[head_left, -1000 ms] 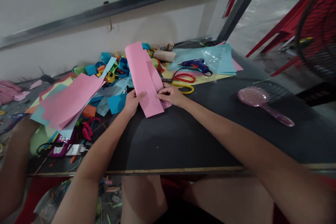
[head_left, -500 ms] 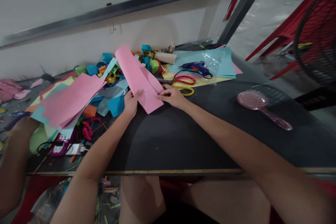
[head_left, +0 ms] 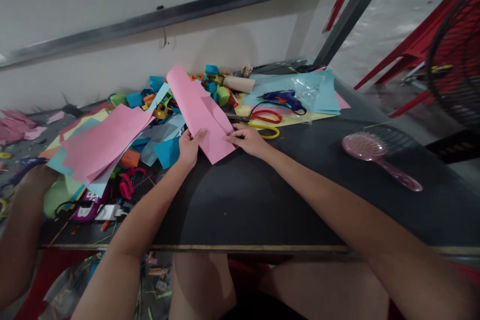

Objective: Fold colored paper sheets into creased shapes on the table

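Observation:
A sheet of pink paper (head_left: pixel 200 112), curled over along its length, slants across the dark tabletop (head_left: pixel 240 205) in front of me. My left hand (head_left: pixel 190 147) pinches its left edge, thumb on top. On the opposite edge, my right hand (head_left: pixel 249 140) grips the paper between thumb and fingers, close to the near corner. Just beyond my right hand lie scissors with one red and one yellow handle loop (head_left: pixel 267 125); their blades run partly behind the paper. A cardboard tube (head_left: pixel 239 84) rests past the sheet.
Loose coloured sheets (head_left: pixel 107 142) and folded paper pieces (head_left: pixel 131 100) cover the left side. A blue glue gun (head_left: pixel 283 98) lies on light blue paper (head_left: pixel 326 92). To the right are a pink hairbrush (head_left: pixel 369 147) and a black fan (head_left: pixel 455 55). Another person's arm (head_left: pixel 24 230) reaches in at left.
My hands keep their hold on the pink paper, which looks almost unchanged. The whole view has shifted slightly.

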The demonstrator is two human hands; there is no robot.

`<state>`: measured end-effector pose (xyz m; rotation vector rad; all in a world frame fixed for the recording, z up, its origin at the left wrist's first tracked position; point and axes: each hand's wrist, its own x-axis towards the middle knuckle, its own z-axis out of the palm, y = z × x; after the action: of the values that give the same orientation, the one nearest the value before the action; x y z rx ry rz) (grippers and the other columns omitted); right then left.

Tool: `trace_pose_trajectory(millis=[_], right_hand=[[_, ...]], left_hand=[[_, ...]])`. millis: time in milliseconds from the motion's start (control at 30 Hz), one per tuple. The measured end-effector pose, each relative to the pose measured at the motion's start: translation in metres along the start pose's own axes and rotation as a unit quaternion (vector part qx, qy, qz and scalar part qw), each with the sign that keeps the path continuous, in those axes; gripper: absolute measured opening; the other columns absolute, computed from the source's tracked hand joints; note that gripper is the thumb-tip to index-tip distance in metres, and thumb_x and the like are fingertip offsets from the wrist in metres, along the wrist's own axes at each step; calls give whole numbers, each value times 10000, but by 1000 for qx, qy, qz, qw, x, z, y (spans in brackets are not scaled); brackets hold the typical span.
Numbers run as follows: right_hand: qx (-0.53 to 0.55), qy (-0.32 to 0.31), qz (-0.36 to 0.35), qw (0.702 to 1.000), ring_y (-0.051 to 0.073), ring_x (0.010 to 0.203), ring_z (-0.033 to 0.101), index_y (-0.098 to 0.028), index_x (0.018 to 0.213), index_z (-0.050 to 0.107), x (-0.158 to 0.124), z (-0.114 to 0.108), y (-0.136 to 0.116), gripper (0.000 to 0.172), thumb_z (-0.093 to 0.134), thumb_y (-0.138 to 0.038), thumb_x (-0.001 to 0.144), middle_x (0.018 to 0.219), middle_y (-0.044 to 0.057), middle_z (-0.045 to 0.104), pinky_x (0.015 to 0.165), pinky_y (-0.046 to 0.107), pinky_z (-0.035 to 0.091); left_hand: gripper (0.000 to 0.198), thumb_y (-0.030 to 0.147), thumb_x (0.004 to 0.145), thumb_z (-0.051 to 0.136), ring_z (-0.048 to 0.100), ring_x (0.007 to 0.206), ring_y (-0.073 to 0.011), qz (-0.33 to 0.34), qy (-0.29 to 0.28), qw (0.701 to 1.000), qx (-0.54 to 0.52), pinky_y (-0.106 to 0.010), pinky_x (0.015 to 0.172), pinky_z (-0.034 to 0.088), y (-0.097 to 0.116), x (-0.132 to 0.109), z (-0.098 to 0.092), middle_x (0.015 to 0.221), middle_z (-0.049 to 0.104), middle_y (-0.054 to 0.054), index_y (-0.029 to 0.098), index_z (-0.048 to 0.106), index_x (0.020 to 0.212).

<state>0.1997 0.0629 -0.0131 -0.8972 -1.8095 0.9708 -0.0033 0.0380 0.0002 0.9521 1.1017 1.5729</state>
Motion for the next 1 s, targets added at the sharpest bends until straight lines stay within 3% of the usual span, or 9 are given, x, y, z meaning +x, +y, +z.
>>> trace_pose_trajectory(millis=[267,400,500,600,800,900,1000], right_hand=[[-26,-2,-4,1000,249,907,648,-221,734,765,-1,-1,-1,385,693,-595,788,983,66,686,881,454,490],[23,30,25,999,239,910,660,-218,887,736,-1,1,4,407,733,-596,735,1000,68,712,860,434,516],[89,45,81,992,223,840,679,-215,1123,633,-2,2,6,631,825,-555,627,955,70,728,778,390,551],[117,19,119,986,206,645,660,-190,1314,496,-3,2,5,860,844,-535,607,736,21,705,635,362,555],[142,0,134,981,219,629,674,-150,1451,388,-3,-3,-4,1029,860,-476,597,690,4,702,619,373,586],[180,-35,172,968,199,618,677,-173,1315,554,-2,-7,-11,850,885,-436,578,772,34,733,567,348,602],[182,-83,218,955,184,601,682,-147,910,714,-3,-8,-18,497,908,-433,553,760,79,741,540,308,605]], left_hand=[[473,380,567,890,705,874,-229,-2,2,1000,-3,-436,878,577,-2,2,0,961,745,-87,154,689,930],[468,381,570,887,706,905,-244,2,11,1000,-8,-441,879,584,-2,3,-1,966,745,-91,154,683,925],[456,372,586,879,704,933,-250,5,11,1000,-6,-439,882,584,-3,4,-1,981,742,-97,156,682,937],[463,379,581,879,702,947,-252,10,14,1000,-11,-439,887,584,-3,4,-2,994,742,-97,160,680,938],[481,386,566,885,699,983,-268,10,17,1000,-7,-454,912,573,-3,5,-2,1011,739,-105,160,679,936],[473,374,576,882,698,987,-265,12,14,1000,-9,-451,914,569,-3,5,-1,1010,739,-101,163,674,945],[490,363,558,893,703,937,-251,9,8,1000,-12,-429,878,580,-2,3,0,987,742,-93,161,679,950]])
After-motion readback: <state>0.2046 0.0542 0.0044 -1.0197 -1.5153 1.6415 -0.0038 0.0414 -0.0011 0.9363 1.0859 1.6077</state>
